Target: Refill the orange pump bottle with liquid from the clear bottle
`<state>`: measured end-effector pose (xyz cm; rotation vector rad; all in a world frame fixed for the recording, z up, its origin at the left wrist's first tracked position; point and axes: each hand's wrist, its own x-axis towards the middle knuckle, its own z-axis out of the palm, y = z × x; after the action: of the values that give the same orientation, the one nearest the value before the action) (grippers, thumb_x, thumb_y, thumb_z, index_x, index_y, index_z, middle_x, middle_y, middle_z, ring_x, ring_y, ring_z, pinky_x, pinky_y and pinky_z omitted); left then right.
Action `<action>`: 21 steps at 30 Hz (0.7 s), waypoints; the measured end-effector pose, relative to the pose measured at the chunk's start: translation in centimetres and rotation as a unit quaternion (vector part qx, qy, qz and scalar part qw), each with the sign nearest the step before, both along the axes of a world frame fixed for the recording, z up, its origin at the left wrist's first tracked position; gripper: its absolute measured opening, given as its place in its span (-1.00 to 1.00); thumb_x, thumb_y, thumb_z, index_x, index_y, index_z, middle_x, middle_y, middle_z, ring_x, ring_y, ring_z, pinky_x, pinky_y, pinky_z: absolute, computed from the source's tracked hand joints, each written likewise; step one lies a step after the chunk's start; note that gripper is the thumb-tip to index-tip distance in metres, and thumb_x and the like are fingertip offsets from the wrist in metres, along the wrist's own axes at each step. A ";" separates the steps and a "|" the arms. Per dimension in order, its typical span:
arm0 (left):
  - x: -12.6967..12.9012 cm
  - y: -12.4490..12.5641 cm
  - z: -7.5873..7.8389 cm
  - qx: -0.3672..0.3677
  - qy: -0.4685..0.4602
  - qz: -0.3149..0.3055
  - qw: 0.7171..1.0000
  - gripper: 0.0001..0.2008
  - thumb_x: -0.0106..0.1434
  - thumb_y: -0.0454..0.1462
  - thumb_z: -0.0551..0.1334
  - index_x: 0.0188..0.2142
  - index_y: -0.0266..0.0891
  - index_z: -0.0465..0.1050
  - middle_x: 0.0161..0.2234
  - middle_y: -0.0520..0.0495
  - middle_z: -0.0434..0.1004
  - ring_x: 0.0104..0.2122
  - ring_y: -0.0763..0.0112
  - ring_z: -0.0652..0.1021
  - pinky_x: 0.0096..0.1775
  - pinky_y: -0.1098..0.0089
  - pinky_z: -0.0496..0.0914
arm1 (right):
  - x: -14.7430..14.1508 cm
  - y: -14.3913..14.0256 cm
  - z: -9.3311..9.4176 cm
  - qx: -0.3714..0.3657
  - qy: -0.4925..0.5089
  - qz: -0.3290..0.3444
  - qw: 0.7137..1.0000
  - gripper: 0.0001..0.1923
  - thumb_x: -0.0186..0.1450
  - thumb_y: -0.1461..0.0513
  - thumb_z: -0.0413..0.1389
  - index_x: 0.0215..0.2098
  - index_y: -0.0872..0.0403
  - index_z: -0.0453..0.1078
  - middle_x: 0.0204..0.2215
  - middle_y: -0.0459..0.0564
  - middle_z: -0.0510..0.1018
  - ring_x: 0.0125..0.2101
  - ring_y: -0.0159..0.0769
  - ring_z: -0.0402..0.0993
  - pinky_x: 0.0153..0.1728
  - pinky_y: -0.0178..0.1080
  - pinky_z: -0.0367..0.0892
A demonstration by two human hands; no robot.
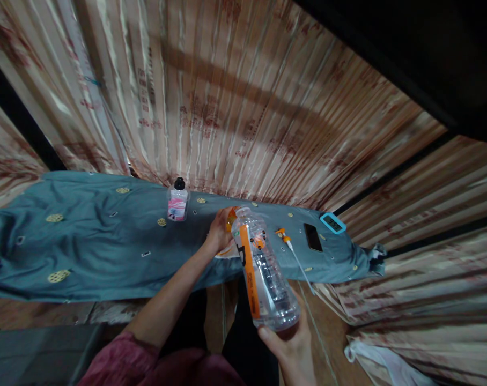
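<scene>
My right hand point(292, 343) holds a large clear plastic bottle point(263, 268) with an orange and black label by its base, tilted with its neck pointing away toward the table. My left hand point(220, 230) reaches over the blue-grey cloth point(86, 236) and closes on something orange point(230, 219) right at the bottle's mouth, possibly its cap. Something white and orange point(227, 251) lies just under that hand. A small clear bottle point(177, 200) with a black cap and a pink label stands upright on the cloth, to the left of my left hand.
On the cloth to the right lie a small orange piece with a white cord point(292, 247), a black phone point(313, 237) and a blue-framed digital device point(332, 222). A striped pink curtain point(243, 96) hangs behind. A white bag point(380, 362) lies on the floor at lower right.
</scene>
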<state>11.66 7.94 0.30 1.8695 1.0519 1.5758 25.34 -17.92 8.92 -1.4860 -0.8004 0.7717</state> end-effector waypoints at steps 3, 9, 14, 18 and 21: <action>-0.1 -0.1 0.1 0.004 0.008 0.001 1.000 -0.46 0.07 -0.26 0.34 0.09 -0.19 0.43 -0.03 -0.20 0.57 -0.04 0.05 0.58 0.03 0.06 0.52 | 0.0 0.0 0.0 -0.001 0.003 0.003 1.000 -0.16 -0.14 0.13 0.47 0.09 0.04 0.35 -0.07 0.05 0.67 -0.07 -0.03 0.63 -0.03 -0.13 0.48; 0.0 -0.1 0.2 0.009 0.018 0.011 1.000 -0.48 0.10 -0.26 0.33 0.09 -0.21 0.43 -0.04 -0.20 0.58 -0.06 0.07 0.59 0.02 0.07 0.53 | 0.1 -0.1 0.0 -0.005 -0.003 0.003 1.000 -0.15 -0.14 0.13 0.48 0.10 0.03 0.34 -0.08 0.04 0.69 -0.07 -0.03 0.65 -0.02 -0.13 0.48; 0.0 -0.1 0.2 0.006 0.015 0.012 1.000 -0.49 0.11 -0.26 0.32 0.09 -0.21 0.43 -0.02 -0.21 0.58 -0.03 0.05 0.58 0.03 0.07 0.53 | 0.1 0.0 0.1 -0.003 -0.006 0.007 1.000 -0.18 -0.12 0.11 0.47 0.09 0.04 0.35 -0.07 0.06 0.69 -0.08 -0.01 0.65 -0.04 -0.12 0.51; 0.0 0.0 0.1 0.002 0.024 0.007 1.000 -0.49 0.13 -0.26 0.31 0.10 -0.19 0.42 -0.01 -0.19 0.58 -0.02 0.07 0.58 0.05 0.06 0.51 | -0.2 0.1 0.2 -0.002 0.011 0.006 1.000 -0.17 -0.13 0.14 0.47 0.08 0.02 0.34 -0.10 0.05 0.71 -0.11 -0.01 0.67 -0.08 -0.12 0.53; 0.2 0.2 -0.3 -0.006 0.020 0.006 1.000 -0.50 0.12 -0.26 0.32 0.09 -0.21 0.43 -0.02 -0.22 0.57 -0.02 0.04 0.57 0.05 0.04 0.51 | -0.3 0.1 0.2 -0.002 0.025 -0.002 1.000 -0.16 -0.16 0.17 0.47 0.07 0.02 0.34 -0.11 0.03 0.70 -0.12 -0.05 0.67 -0.09 -0.15 0.53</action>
<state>11.84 8.17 0.04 1.8970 1.0884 1.5417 25.05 -17.84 9.16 -1.4656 -0.7591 0.8037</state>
